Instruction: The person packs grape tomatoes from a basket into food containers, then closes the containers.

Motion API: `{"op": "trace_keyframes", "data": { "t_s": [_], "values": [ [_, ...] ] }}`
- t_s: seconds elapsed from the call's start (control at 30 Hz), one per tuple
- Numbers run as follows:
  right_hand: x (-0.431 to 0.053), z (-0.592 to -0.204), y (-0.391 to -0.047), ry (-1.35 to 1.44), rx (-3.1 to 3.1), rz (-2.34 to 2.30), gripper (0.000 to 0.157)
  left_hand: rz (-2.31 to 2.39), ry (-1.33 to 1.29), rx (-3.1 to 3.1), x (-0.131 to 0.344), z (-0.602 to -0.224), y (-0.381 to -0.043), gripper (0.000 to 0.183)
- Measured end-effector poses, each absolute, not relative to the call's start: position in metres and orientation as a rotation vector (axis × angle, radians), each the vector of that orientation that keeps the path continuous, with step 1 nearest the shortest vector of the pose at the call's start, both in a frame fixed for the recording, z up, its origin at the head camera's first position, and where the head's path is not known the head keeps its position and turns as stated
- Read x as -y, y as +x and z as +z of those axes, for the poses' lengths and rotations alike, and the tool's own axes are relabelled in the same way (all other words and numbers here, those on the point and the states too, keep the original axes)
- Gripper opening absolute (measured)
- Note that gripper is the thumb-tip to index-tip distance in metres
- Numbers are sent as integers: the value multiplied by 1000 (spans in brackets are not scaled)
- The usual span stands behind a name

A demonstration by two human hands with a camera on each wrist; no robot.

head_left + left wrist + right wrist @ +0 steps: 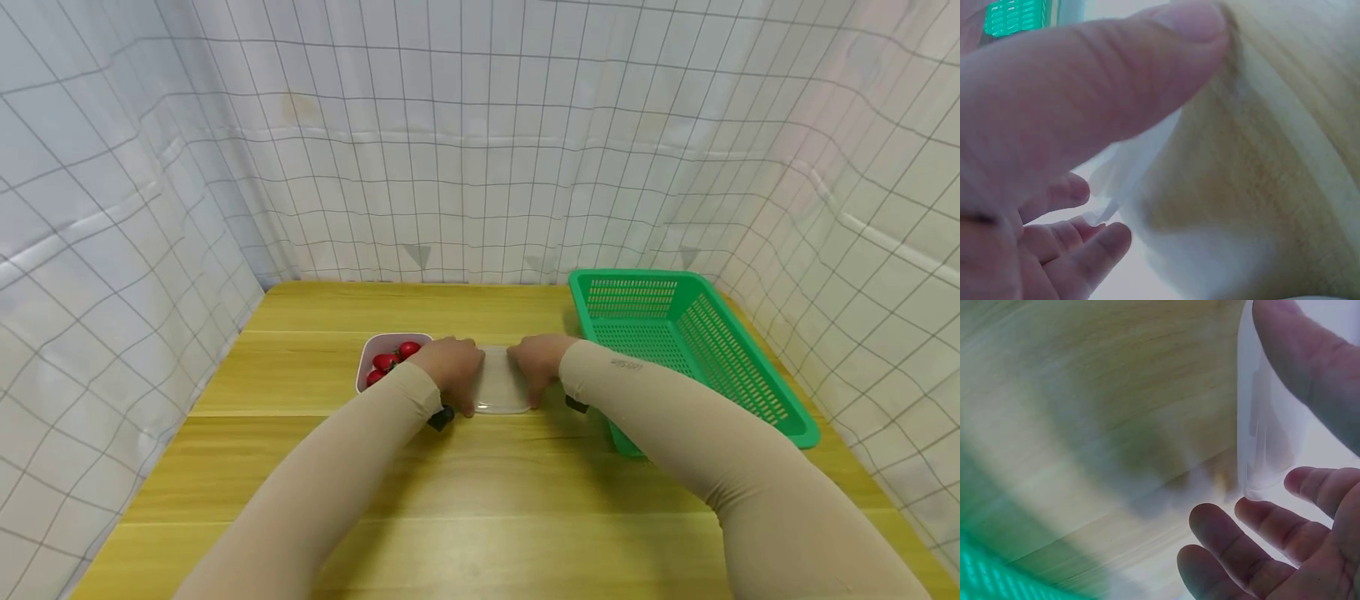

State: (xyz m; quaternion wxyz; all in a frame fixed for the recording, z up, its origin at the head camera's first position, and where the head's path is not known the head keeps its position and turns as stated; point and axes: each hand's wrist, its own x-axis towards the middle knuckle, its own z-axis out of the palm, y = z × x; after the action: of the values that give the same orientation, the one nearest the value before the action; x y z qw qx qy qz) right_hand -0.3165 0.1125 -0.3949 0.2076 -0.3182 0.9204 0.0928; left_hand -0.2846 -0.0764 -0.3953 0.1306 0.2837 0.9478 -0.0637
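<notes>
A translucent plastic box [501, 383] with rounded corners sits on the table between the two hands. My left hand [454, 373] grips its left end, thumb at the near side and fingers toward the far side. At the right end, my right hand [542, 363] holds the box the same way. The right wrist view shows the thumb [1316, 369] against the pale box wall [1266, 419], with the fingers [1241, 550] spread around the far corner. In the left wrist view, the thumb [1104, 81] covers much of the box.
Just left of the left hand is a white tub [363, 367] with several small red tomatoes [386, 362] with green stems, partly hidden by the hand. A large green plastic basket [750, 358] stands on the right, behind the right forearm. Grid-patterned white sheeting [480, 167] encloses the wooden table [480, 500].
</notes>
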Motion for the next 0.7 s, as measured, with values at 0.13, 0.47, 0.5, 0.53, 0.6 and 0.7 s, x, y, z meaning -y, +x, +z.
{"op": "trace_keyframes", "data": {
  "t_s": [0.13, 0.47, 0.5, 0.53, 0.6, 0.7],
  "values": [
    [-114, -392, -318, -883, -2579, 195, 83, -199, 877, -2785, 79, -398, -285, 64],
    [-113, -382, -319, -787, -2632, 54, 91, -134, 957, -2852, 87, -403, -285, 59],
    [-114, -382, -319, -781, -2640, 41, 91, -104, 956, -2857, 88, -403, -285, 59],
    [-114, -382, -319, -775, -2647, 28, 92, -77, 951, -2862, 89, -403, -285, 61],
    [-115, -382, -319, -762, -2669, 0, 91, -34, 941, -2875, 90, -404, -285, 62],
    [-116, -379, -319, -729, -2715, -53, 89, 33, 904, -2887, 93, -404, -287, 69]
  ]
}}
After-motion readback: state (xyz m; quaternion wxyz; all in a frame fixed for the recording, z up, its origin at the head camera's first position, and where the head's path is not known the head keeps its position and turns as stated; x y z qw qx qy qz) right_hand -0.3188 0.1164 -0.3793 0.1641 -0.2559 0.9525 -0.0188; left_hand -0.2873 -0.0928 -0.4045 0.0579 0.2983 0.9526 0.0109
